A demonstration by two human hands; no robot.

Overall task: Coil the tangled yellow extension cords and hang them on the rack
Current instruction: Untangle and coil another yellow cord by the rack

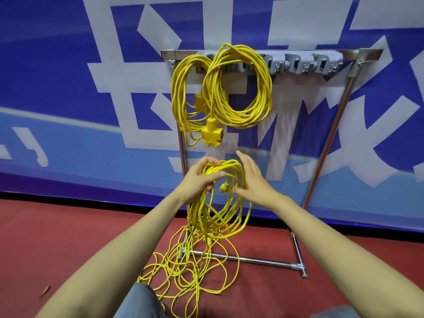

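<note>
Red floor (68, 237) carried a loose tangle (183, 271) by the foot of the rack (252, 260). Above it the left grip (202, 177) curled round the top of a half-made coil (220, 216); the right grip (250, 180) was spread, just beside the loops. This cord looked light, limp and springy, best held where the loops bunch. Farther back, two hung coils (241, 92) crowded the rack's left end.

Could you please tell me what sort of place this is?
Probably an indoor hall or event space: a large blue banner with white characters as backdrop, red carpet-like floor, and a freestanding metal rack holding coiled yellow cords.
</note>
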